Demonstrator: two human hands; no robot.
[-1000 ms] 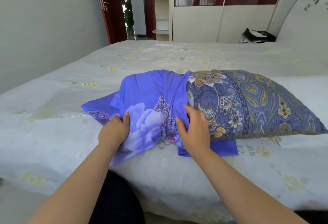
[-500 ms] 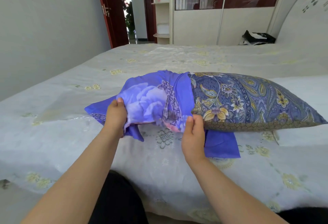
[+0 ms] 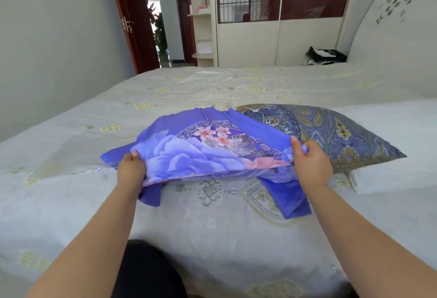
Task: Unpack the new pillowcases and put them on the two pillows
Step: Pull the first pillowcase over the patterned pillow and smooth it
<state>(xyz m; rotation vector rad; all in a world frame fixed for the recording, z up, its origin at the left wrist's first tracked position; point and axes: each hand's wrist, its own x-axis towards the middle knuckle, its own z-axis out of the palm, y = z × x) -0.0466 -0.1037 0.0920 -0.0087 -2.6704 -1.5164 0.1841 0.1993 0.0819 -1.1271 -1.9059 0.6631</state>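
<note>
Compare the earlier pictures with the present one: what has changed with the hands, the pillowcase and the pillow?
The left hand and right hand have moved apart and taken hold of the blue pillowcase at its near edge, drawing it further over the paisley pillow, which now shows less. The pillow is still on the bed, its right end uncovered.

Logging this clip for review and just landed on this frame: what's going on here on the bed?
A person is pulling a new blue floral pillowcase onto a paisley-patterned pillow lying on the bed. The left hand grips the case at its left end, and the right hand grips its open edge at the pillow. The case covers only the pillow's left part; the right part is bare. A second, white pillow lies uncovered beside it on the right.
</note>
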